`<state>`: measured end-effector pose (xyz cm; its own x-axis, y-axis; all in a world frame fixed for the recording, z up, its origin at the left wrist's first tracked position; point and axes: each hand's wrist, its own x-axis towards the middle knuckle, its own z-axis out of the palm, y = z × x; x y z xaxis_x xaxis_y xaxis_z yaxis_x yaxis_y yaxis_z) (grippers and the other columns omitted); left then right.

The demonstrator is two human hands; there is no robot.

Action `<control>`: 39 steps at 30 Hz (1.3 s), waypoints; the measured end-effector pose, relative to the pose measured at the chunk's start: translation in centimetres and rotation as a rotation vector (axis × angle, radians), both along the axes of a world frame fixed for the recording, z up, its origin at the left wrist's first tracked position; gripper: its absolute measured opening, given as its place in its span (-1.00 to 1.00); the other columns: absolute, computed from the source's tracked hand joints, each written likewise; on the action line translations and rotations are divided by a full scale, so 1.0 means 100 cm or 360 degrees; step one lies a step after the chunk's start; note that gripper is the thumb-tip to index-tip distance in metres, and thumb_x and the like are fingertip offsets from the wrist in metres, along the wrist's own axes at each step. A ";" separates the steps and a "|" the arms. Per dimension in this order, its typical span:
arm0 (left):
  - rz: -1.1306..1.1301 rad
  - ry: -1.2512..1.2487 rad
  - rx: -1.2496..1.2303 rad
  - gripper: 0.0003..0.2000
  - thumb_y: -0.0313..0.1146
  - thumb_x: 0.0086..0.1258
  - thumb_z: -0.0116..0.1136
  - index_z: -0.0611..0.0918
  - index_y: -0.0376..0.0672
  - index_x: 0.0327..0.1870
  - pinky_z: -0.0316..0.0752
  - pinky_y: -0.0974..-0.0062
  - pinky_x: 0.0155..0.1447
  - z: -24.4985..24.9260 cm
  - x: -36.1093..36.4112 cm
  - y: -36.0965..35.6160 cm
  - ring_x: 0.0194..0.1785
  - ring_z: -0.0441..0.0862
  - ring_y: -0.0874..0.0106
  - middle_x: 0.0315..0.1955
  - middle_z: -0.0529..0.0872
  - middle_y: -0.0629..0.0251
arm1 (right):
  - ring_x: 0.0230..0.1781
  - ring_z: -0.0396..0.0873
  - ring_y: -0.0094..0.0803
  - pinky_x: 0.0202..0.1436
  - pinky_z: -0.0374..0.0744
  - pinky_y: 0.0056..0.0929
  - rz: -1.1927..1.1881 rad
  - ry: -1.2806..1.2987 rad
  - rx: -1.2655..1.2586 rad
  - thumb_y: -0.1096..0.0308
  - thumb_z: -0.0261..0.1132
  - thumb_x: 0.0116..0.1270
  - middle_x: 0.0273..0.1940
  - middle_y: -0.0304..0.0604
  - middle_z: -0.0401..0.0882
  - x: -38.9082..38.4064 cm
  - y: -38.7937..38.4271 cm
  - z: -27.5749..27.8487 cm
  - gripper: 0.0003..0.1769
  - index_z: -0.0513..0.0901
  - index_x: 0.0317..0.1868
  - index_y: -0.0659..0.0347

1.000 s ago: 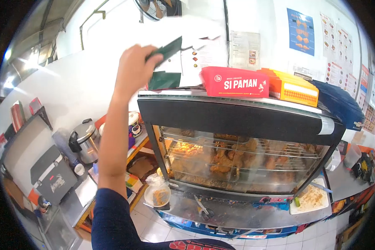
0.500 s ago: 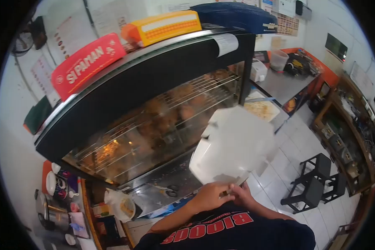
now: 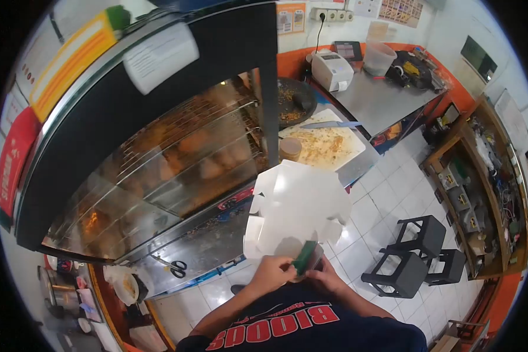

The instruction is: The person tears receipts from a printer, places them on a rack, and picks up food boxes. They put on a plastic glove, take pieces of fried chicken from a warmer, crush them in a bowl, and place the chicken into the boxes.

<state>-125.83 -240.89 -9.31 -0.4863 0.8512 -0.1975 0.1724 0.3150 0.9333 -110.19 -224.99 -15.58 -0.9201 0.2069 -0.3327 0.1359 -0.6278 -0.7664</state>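
An unfolded white cardboard box extends forward from my body, its pale inner side facing up. My left hand pinches a green flap that stands up at the box's near edge; it looks like the printed outer side of the cardboard. On the other side of that flap, my right hand grips the near edge with bent fingers. Both hands are close together in front of my dark shirt. Fingertips behind the flap are partly hidden.
A glass-fronted warming cabinet with food on racks stands to the left. Scissors lie on its steel ledge. Ahead, a knife rests on a stained cutting board beside a dark stone mortar. Black stools stand right.
My view has turned right, bringing the cutting board, mortar and printer more fully into sight. The green flap now shows upright between my hands, which stay at the box's near edge.
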 end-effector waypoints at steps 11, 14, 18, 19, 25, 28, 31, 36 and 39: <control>0.1444 0.0033 0.0727 -0.91 -0.41 0.52 0.20 0.65 -0.24 -0.16 0.46 0.61 -0.04 0.064 -0.013 -0.027 -0.20 0.57 0.64 -0.26 0.71 0.43 | 0.26 0.57 -0.11 0.24 0.63 -0.04 -0.0777 0.0204 0.0121 0.23 0.21 0.32 0.33 -0.02 0.47 -0.048 0.241 -0.072 -0.25 0.25 0.50 0.23; 0.1544 0.0039 0.0633 -0.89 -0.38 0.56 0.17 0.63 -0.23 -0.12 0.46 0.62 -0.07 0.068 -0.004 -0.038 -0.22 0.56 0.64 -0.28 0.69 0.44 | 0.15 0.62 -0.18 0.11 0.67 -0.13 -0.0871 0.0075 0.0145 0.18 0.19 0.41 0.24 -0.07 0.54 -0.095 0.288 -0.078 -0.34 0.33 0.46 0.25; 0.1506 -0.0011 0.0385 -0.87 -0.36 0.60 0.12 0.60 -0.23 -0.07 0.47 0.63 -0.10 0.070 0.015 -0.043 -0.24 0.55 0.65 -0.28 0.67 0.42 | -0.05 0.67 -0.27 -0.07 0.69 -0.25 -0.0896 -0.0435 0.0530 -0.10 0.19 0.52 0.13 -0.04 0.62 -0.123 0.334 -0.125 -0.32 0.49 0.36 0.32; 0.1496 -0.0148 0.0348 -0.86 -0.35 0.61 0.12 0.60 -0.23 -0.07 0.48 0.62 -0.10 0.065 0.023 -0.049 -0.24 0.56 0.64 -0.27 0.67 0.42 | -0.06 0.66 -0.27 -0.07 0.69 -0.26 -0.0957 -0.0404 0.0565 -0.08 0.17 0.54 0.10 -0.03 0.64 -0.128 0.339 -0.134 -0.34 0.49 0.36 0.32; 0.1630 -0.0709 0.0239 -0.78 -0.26 0.66 0.06 0.58 -0.26 0.00 0.52 0.56 -0.03 0.049 0.077 -0.078 -0.15 0.59 0.61 -0.24 0.68 0.38 | -0.09 0.65 -0.08 -0.05 0.66 -0.24 -0.1759 -0.0285 0.1740 0.08 0.13 0.57 -0.07 0.27 0.67 -0.144 0.280 -0.107 -0.46 0.63 0.05 0.53; 0.1848 -0.0821 0.0292 -0.75 -0.22 0.67 0.04 0.57 -0.25 0.03 0.52 0.57 -0.03 0.034 0.110 -0.096 -0.16 0.59 0.60 -0.23 0.68 0.38 | -0.11 0.57 -0.25 0.12 0.53 -0.24 -0.1103 0.0249 0.1398 0.28 0.16 0.51 -0.14 0.00 0.62 -0.168 0.176 -0.079 -0.68 0.64 -0.05 0.44; 0.2009 -0.0955 0.0367 -0.73 -0.18 0.68 0.02 0.56 -0.21 0.08 0.51 0.58 -0.04 0.023 0.142 -0.111 -0.15 0.59 0.60 -0.22 0.68 0.38 | -0.02 0.56 -0.28 0.24 0.45 -0.27 -0.0042 0.0749 0.1197 0.37 0.16 0.45 -0.17 -0.10 0.59 -0.177 0.028 -0.037 -0.83 0.60 -0.30 0.25; 0.2215 -0.0939 0.0489 -0.56 -0.05 0.68 0.00 0.45 -0.24 0.30 0.54 0.47 0.12 -0.007 0.200 -0.138 0.01 0.61 0.48 -0.03 0.66 0.27 | 0.17 0.28 -0.24 0.31 0.31 -0.31 0.1439 0.1323 0.1056 0.43 0.37 0.28 0.12 -0.11 0.23 -0.140 -0.139 0.026 -0.47 0.65 0.30 0.17; 0.2491 -0.0855 0.0614 -0.67 -0.11 0.69 -0.01 0.54 -0.19 0.17 0.52 0.53 -0.02 0.001 0.234 -0.152 -0.09 0.58 0.58 -0.16 0.68 0.36 | 0.17 0.27 -0.22 0.34 0.31 -0.25 0.1637 0.1506 0.1166 0.36 0.44 0.24 0.09 -0.11 0.18 -0.116 -0.199 0.046 -0.56 0.69 0.16 0.13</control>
<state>-102.38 -256.12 -9.18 -0.7971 -0.3087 -0.5190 -0.3979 -0.3780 0.8360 -121.77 -244.88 -11.02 -0.5709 -0.7607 0.3088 -0.4315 -0.0420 -0.9011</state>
